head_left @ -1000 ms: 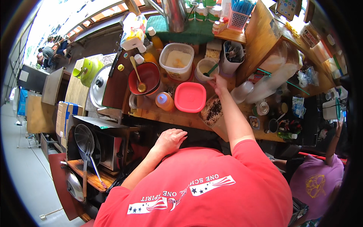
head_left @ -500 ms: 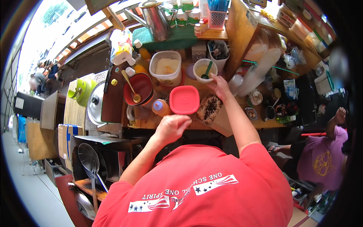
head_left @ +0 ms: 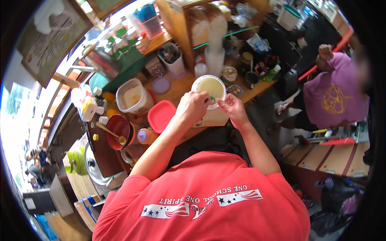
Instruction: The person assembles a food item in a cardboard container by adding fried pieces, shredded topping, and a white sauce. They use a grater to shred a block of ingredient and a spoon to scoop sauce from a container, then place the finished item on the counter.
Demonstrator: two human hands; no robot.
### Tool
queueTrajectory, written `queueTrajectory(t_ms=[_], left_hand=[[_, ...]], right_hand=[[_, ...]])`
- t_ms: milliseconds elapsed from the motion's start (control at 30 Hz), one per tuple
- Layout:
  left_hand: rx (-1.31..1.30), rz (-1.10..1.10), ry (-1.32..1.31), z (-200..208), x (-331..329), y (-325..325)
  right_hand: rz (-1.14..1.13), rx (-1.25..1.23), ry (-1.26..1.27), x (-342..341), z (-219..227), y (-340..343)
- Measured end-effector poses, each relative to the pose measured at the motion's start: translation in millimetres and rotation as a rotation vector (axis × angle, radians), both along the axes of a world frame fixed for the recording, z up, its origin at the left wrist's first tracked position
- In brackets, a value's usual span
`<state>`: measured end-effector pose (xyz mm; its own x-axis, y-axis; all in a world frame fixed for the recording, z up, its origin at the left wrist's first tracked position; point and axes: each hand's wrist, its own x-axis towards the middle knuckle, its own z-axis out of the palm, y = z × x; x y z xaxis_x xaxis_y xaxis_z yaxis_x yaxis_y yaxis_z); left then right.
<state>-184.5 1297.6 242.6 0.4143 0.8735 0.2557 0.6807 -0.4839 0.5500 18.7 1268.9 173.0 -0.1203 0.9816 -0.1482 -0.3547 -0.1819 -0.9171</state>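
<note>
A round white plastic tub [head_left: 211, 85] of pale yellow spread is lifted above the table's front edge, its open top facing me. My right hand [head_left: 234, 111] pinches the tub's near right rim between thumb and fingers. Closed round the handle of a green spoon [head_left: 212, 98] is my left hand [head_left: 193, 107], at the tub's near left side. Only a bit of the spoon shows; the fingers cover the rest. Below the tub lies a sheet of pale paper [head_left: 216, 118]. The food with dark filling and pale shreds beside it is mostly hidden by my left hand.
Left of my hands stand a red-lidded box [head_left: 161, 116], an orange squeeze bottle [head_left: 147, 136], a red bowl [head_left: 118, 127] with a golden ladle, and a square tub [head_left: 134, 96]. Stacked clear cups [head_left: 215, 56] rise behind. A person in purple [head_left: 325, 86] is at the right.
The tub has come off the table toward me, held by my right hand. My left hand has moved from beside the red lid to the green spoon. The view has swung right.
</note>
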Motion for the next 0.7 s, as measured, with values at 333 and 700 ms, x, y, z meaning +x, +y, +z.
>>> queueTrajectory(t_ms=[333,700], left_hand=[[0.313,-0.005,0.038,17.3,61.2,-2.4],[0.426,0.125,0.092,20.4,90.4,-15.4]], right_hand=[[0.05,0.202,0.115,53.6,28.1,-3.6],[0.139,0.234,0.166,82.7,29.6,24.6]])
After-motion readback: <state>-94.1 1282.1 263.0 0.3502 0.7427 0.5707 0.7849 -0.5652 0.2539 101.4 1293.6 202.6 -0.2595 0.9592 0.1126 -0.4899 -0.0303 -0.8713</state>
